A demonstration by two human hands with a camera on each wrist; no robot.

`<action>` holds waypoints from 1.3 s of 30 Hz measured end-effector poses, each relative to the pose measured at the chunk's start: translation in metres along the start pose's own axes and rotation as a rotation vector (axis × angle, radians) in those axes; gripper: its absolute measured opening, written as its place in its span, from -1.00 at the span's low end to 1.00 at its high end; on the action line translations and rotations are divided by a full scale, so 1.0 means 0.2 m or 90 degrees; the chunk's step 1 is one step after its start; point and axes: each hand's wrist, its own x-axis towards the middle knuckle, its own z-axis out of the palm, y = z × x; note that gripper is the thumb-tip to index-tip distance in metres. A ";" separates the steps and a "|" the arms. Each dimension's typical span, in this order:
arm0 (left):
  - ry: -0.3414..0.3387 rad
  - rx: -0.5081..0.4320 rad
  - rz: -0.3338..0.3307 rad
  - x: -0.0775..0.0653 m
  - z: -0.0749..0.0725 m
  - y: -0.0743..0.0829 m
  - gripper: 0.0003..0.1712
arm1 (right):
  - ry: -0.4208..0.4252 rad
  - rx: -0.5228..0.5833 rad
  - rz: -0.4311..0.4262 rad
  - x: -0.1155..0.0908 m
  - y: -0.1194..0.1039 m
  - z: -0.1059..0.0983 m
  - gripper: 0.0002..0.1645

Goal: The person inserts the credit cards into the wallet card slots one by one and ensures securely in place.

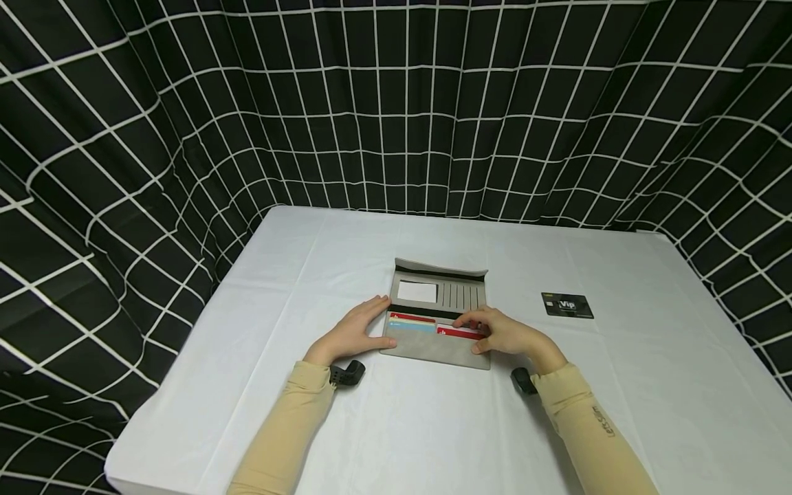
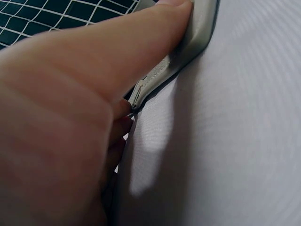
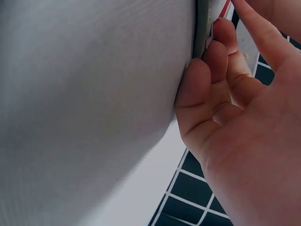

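A grey wallet (image 1: 427, 349) lies unfolded flat, its pocket holding several cards. My left hand (image 1: 355, 328) is at its left edge, fingers extended along the side and thumb resting on the front corner. My right hand (image 1: 501, 331) works at the right half. Its curled fingers are at the upper edge of a red and white card (image 1: 456, 332), which sits partly in the pocket, with the thumb on the pocket's front. In the right wrist view, bent fingers (image 3: 216, 56) crowd the wallet's edge, with a sliver of red beside them.
A black "Vip" card (image 1: 567, 305) lies on the white-covered table (image 1: 544, 426) to the right of the wallet. Light blue and red cards (image 1: 411, 326) fill the left pocket, below a white insert (image 1: 417, 292). Black grid curtains (image 1: 414, 103) surround the table's back and sides.
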 end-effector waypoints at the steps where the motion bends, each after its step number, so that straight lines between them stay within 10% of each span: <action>1: 0.001 -0.001 0.003 0.00 0.00 0.00 0.03 | 0.003 0.002 -0.001 0.00 0.00 0.00 -0.51; 23: 0.002 0.002 0.012 0.01 -0.01 0.02 0.04 | 0.087 0.106 0.017 -0.16 0.15 -0.18 -0.41; 39: -0.004 -0.006 -0.003 0.00 -0.01 0.02 0.04 | 0.235 0.109 0.147 -0.36 0.26 -0.34 -0.24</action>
